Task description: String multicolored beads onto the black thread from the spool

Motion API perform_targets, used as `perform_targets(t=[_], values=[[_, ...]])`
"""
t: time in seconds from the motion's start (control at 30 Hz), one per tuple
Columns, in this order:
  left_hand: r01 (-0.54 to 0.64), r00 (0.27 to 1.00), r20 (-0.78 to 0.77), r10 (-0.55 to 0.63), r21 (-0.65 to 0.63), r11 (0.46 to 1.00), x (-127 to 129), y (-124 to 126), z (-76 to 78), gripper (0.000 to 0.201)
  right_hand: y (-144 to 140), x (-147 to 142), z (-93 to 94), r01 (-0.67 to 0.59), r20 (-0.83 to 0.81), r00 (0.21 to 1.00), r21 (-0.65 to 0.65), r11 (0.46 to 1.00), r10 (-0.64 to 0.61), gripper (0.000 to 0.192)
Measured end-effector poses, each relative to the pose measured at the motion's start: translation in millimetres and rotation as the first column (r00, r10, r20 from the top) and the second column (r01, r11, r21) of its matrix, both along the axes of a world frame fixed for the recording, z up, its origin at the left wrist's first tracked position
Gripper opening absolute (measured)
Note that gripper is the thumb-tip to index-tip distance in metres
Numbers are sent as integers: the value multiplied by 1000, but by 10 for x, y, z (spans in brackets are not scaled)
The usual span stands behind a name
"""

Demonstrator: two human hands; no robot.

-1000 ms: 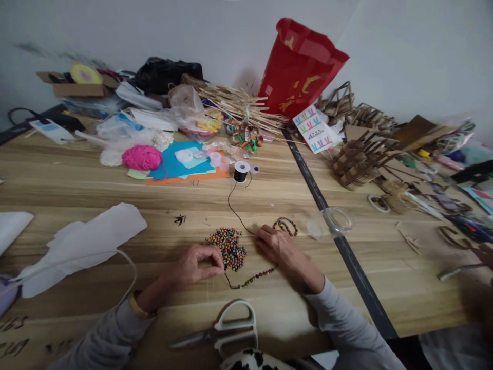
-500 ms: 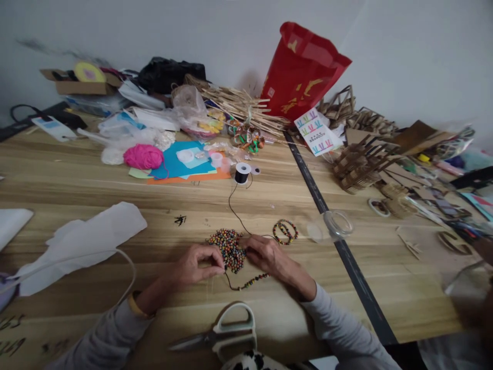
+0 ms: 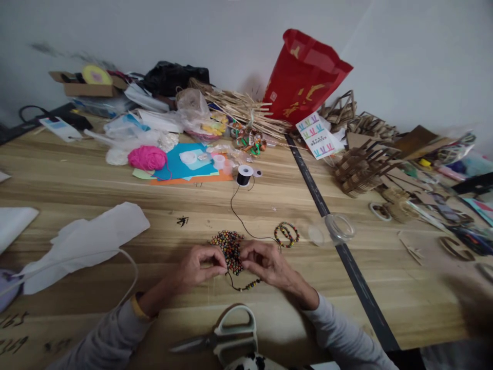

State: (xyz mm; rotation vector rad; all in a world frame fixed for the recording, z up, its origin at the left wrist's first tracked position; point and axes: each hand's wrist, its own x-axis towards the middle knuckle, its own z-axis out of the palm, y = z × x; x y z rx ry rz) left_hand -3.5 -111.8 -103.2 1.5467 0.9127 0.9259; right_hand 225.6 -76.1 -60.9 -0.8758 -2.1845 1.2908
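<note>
Thumb and forefinger of my left hand pinch the end of a dark cord at the left edge of a pile of small multicoloured beads. Several beads are threaded on the cord as a short strand, which curves under my right hand. My right hand is at the pile's right side, its thumb and fingers drawn together; whatever is between them is too small to make out. Beyond the pile stands a spool of black cord, its line running down toward my right hand.
Two beaded bracelets lie right of the pile, near a roll of clear tape. Scissors rest at the near edge. White paper is on the left. Pink yarn, a red bag and woven baskets line the back.
My right hand has shifted slightly down and to the left at the pile, its fingers drawing together. My left hand keeps its pinch on the cord. The view has tilted slightly.
</note>
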Motion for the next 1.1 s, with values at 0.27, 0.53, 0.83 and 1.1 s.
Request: perform_targets(t=[0.27, 0.53, 0.83, 1.1], values=[[-4, 1000, -21, 6, 61, 998, 14, -12, 97, 18, -228, -168, -158, -87, -106, 993, -303, 949, 57, 27], [2, 998, -65, 3, 68, 998, -11, 8, 107, 21, -232, -201, -157, -27, -102, 995, -244, 969, 2, 30], [-33, 999, -12, 33, -41, 999, -48, 9, 44, 23, -233, -213, -120, -32, -189, 981, -392, 920, -47, 38], [7, 1000, -6, -6, 66, 998, 12, -2, 52, 20, -247, -209, -155, -62, -170, 985, -396, 916, -6, 36]])
